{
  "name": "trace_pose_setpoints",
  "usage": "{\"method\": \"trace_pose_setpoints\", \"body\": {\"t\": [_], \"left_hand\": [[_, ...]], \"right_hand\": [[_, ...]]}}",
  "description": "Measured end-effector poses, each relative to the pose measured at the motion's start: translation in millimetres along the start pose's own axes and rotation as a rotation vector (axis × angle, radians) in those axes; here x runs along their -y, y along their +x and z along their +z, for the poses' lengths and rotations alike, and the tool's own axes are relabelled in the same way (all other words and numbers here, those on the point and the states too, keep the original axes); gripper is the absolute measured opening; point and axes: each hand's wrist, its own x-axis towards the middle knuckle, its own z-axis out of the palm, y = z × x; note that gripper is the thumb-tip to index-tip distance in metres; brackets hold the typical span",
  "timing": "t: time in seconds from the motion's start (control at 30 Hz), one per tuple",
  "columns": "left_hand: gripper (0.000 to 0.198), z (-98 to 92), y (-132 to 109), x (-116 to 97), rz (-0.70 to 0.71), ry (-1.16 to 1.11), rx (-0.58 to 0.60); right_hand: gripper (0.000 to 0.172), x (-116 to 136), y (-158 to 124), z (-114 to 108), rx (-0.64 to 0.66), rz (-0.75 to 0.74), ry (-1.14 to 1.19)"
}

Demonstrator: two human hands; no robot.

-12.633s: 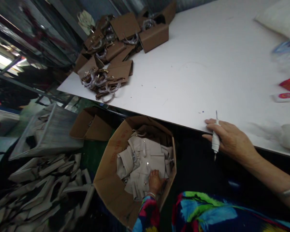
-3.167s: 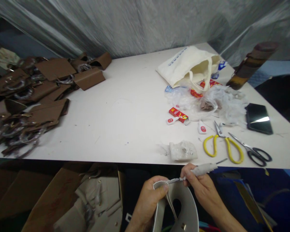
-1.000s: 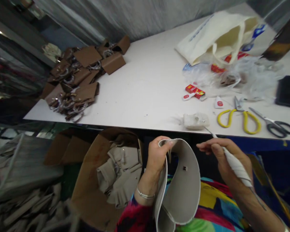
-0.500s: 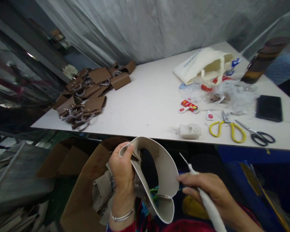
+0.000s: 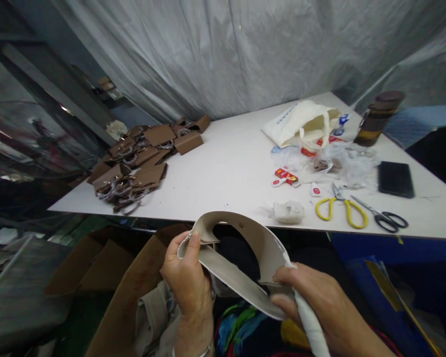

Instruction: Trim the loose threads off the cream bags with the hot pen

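A beige, stiff leather-like bag piece (image 5: pixel 269 248), bent into an open loop, is held up over my lap, just in front of the table edge. My left hand (image 5: pixel 189 272) grips its left end, thumb on top and fingers wrapped behind. At the right end my right hand (image 5: pixel 312 292) has closed around a slim white-wrapped tool (image 5: pixel 312 322). Thumb and fingers of that hand also touch the piece's right end. The tool's thin tip lies along the piece's upper right rim and cannot be made out clearly.
On the white table (image 5: pixel 223 168) lie brown bags (image 5: pixel 148 153) in a pile, yellow-handled scissors (image 5: pixel 342 206), black scissors (image 5: pixel 382 215), a wrapped white block (image 5: pixel 289 212), a cream tote (image 5: pixel 301 121) and a bottle (image 5: pixel 379 119). A cardboard box (image 5: pixel 115 297) with beige pieces stands below left.
My right hand has moved left and taken hold of the piece's right end, bringing the tool to its rim. The piece is tilted flatter and stretched wider. The camera view has shifted slightly.
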Motion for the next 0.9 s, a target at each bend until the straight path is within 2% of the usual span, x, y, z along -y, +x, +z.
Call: {"method": "trace_pose_setpoints", "body": {"t": [0.1,0.2,0.27,0.47,0.57,0.67,0.8,0.9], "left_hand": [[0.034,-12.4,-8.7,8.2,-0.11,-0.065,0.107],[0.036,-30.6,-17.6,23.8,-0.19,-0.069,0.208],[0.039,-43.4,-22.0,34.3,-0.203,-0.046,0.237],[0.046,-70.8,-27.1,50.3,-0.131,0.163,0.19],[0.047,-76.5,-29.4,54.3,-0.152,0.137,0.167],[0.042,-80.0,-31.5,60.8,-0.164,0.106,0.193],[0.038,-85.3,-32.4,71.3,-0.191,0.08,0.178],[0.038,-88.2,-32.2,76.4,-0.212,0.053,0.145]], "right_hand": [[0.013,-10.8,-4.6,-8.9,-0.082,0.092,-0.044],[0.018,-22.4,-10.7,-10.4,-0.023,0.15,-0.084],[0.018,-27.7,-13.5,-6.3,0.028,0.162,-0.122],[0.018,-29.8,-14.8,11.8,0.042,0.052,-0.232],[0.027,-31.6,-16.4,17.9,-0.04,-0.043,-0.277],[0.027,-38.5,-19.7,23.4,-0.159,-0.129,-0.308],[0.029,-45.8,-20.9,28.2,-0.166,-0.117,-0.215],[0.017,-47.0,-16.9,30.6,-0.19,-0.036,-0.139]]}}
